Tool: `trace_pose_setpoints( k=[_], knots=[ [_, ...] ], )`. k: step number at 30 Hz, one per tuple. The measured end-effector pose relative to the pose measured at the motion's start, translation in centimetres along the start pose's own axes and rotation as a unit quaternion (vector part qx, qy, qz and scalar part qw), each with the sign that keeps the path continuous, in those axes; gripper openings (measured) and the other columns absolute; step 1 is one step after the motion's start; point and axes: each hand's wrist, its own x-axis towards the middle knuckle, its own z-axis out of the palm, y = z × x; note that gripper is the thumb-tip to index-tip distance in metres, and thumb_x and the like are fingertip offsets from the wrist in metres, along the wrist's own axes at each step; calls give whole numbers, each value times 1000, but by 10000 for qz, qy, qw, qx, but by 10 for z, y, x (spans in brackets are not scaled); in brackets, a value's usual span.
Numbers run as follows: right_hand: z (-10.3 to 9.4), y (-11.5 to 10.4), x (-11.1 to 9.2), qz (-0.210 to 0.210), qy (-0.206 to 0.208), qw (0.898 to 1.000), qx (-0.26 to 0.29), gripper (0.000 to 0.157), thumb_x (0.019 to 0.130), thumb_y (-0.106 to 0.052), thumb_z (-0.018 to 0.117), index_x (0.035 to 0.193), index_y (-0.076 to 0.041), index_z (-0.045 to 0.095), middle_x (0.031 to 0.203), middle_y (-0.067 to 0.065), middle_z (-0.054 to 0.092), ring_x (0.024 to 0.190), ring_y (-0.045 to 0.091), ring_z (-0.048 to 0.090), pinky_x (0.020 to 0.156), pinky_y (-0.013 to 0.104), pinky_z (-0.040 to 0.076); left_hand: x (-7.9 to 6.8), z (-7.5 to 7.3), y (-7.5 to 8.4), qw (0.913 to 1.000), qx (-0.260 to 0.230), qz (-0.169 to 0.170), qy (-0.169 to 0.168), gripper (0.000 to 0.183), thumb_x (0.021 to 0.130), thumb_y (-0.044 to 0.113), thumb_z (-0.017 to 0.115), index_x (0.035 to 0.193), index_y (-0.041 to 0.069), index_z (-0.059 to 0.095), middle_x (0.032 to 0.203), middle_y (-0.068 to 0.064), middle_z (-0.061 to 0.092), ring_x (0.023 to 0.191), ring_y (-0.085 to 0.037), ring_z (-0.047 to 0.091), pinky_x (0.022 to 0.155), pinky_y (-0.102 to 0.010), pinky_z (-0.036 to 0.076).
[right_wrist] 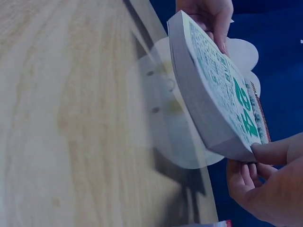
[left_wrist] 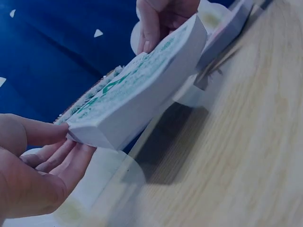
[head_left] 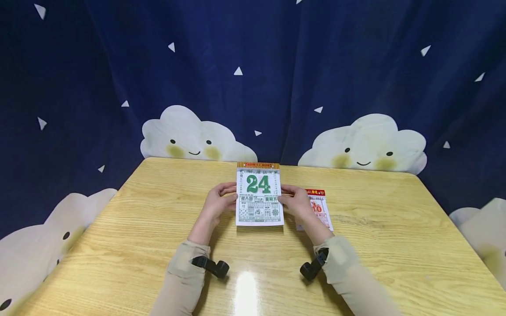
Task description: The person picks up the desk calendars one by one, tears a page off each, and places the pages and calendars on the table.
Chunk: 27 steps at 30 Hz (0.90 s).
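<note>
Between my two hands is a thick tear-off calendar (head_left: 259, 206) with a large green 24 and a striped red and gold top band. My left hand (head_left: 216, 202) grips its left edge, thumb in front and fingers behind. On the opposite edge my right hand (head_left: 296, 202) pinches it the same way. Both wrist views show the calendar (left_wrist: 137, 99) raised off the table, its thick white page block (right_wrist: 199, 99) facing the cameras. A smaller tear-off calendar (head_left: 325, 215) with red print lies on the table, partly hidden behind my right hand and forearm.
The light wooden table (head_left: 138, 245) reaches back to a dark blue curtain (head_left: 221, 52) with white triangles and smiling clouds. Black wrist cameras are strapped to the left sleeve (head_left: 183, 263) and right sleeve (head_left: 341, 259). A bright reflection lies near the front of the table.
</note>
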Motion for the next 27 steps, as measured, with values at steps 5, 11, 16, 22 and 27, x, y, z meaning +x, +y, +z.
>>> trace_pose_setpoints(
  k=[5, 11, 16, 22, 27],
  knots=[
    [-8, -11, -1, 54, -166, 9998, 36, 44, 76, 3, 55, 119, 0, 45, 107, 13, 49, 88, 18, 51, 73, 29, 48, -1, 1, 8, 9999, -78, 99, -112, 45, 77, -4, 55, 120, 2, 44, 104, -14, 54, 76, -19, 59, 69, -36, 50],
    [-17, -20, -2, -288, -346, 9990, 64, 48, 75, 4, 54, 121, 4, 41, 109, 17, 47, 84, 11, 51, 69, 23, 48, 2, 3, 14, 9991, -155, 100, -372, 43, 78, 0, 55, 120, 2, 46, 111, -14, 50, 83, -17, 57, 75, -33, 48],
    [-22, -24, -6, -210, -444, 9984, 296, 49, 76, 3, 56, 122, 1, 41, 112, 15, 46, 85, 11, 53, 73, 23, 47, 1, 0, 16, 9960, -502, 121, -723, 46, 79, -2, 54, 123, 6, 44, 112, -17, 49, 86, -16, 56, 78, -36, 46],
    [-25, -27, -11, -165, -410, 9988, 224, 48, 77, -1, 57, 123, -5, 43, 115, 11, 45, 92, 16, 52, 76, 24, 47, -3, -1, 16, 9837, -1009, 9, -1487, 49, 85, -1, 44, 129, 16, 33, 102, -13, 58, 81, -20, 60, 79, -43, 44],
    [-28, -28, -13, -276, -430, 9986, 105, 46, 78, -2, 57, 121, -5, 44, 114, 12, 45, 93, 18, 52, 74, 24, 47, -5, 2, 11, 9811, -1027, 111, -1636, 49, 87, 0, 41, 130, 19, 29, 93, -6, 61, 77, -18, 60, 70, -36, 47]
  ],
)
